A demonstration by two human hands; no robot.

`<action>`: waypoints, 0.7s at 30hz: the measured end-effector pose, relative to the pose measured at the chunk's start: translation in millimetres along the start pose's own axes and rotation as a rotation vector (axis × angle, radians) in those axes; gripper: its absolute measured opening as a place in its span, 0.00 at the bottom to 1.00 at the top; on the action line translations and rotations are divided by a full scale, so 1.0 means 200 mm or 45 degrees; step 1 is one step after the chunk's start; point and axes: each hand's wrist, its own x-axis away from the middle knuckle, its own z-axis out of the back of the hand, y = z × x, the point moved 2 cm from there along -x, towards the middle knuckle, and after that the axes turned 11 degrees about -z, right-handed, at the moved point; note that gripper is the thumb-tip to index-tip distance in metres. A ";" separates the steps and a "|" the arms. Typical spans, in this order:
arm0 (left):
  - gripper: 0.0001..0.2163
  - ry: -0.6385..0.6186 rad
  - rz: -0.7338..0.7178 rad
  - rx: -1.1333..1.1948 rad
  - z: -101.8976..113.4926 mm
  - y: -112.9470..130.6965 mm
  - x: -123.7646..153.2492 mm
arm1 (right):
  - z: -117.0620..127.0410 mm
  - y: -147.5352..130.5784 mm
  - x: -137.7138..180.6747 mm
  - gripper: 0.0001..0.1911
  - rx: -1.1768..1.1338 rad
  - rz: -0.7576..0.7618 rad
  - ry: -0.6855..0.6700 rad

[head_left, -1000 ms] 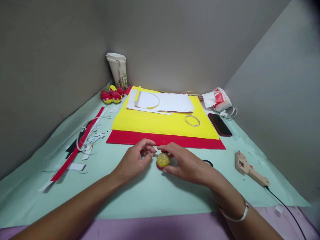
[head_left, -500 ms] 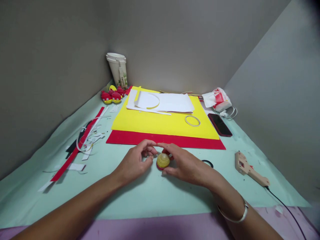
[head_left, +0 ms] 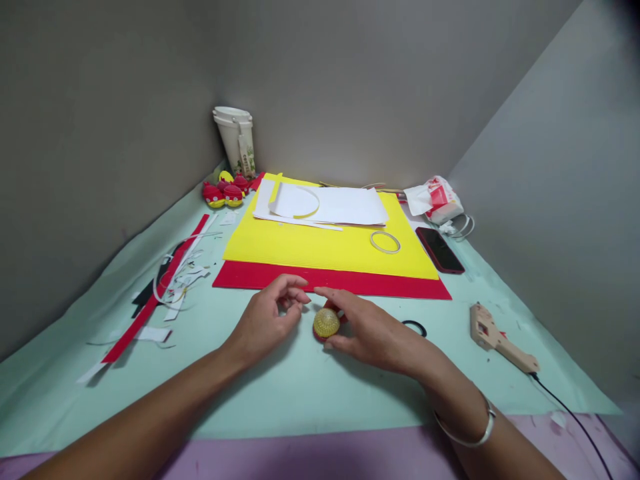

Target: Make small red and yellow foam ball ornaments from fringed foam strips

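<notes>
A small yellow domed ball [head_left: 327, 322] with a beaded-looking surface and a red underside sits on the pale green cloth in front of me. My right hand [head_left: 370, 327] holds it from the right, thumb at the near side and fingers curled behind; the far fingertips are partly hidden. Just left of the ball is my left hand [head_left: 273, 317], its fingers loosely bent with gaps between them. Nothing is in that hand, and it stands apart from the ball.
Yellow sheets [head_left: 300, 243] lie over red sheets [head_left: 330, 280], topped by white paper [head_left: 345, 203]. At left are red strips [head_left: 150, 303] and scraps. A glue gun [head_left: 503, 339], phone [head_left: 440, 250] and black ring [head_left: 415, 327] lie at right. Several red-yellow pieces [head_left: 223, 192] sit by a cup [head_left: 236, 140].
My left hand has drawn slightly left, away from the ball, so its fingertips no longer meet those of my right hand. My right hand and the ball stay in place.
</notes>
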 end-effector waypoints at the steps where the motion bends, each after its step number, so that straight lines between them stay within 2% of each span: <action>1: 0.13 0.000 0.003 -0.007 0.00 0.00 0.00 | 0.00 0.00 0.00 0.41 0.005 0.002 0.001; 9: 0.12 -0.009 -0.012 0.001 0.00 -0.01 0.00 | -0.01 0.01 0.00 0.38 0.043 0.028 0.031; 15: 0.13 -0.009 0.005 -0.012 -0.01 -0.03 0.00 | -0.02 0.05 -0.04 0.38 0.026 0.037 0.168; 21: 0.14 -0.064 -0.003 -0.087 -0.03 -0.04 0.00 | -0.04 0.08 -0.07 0.39 0.046 0.056 0.236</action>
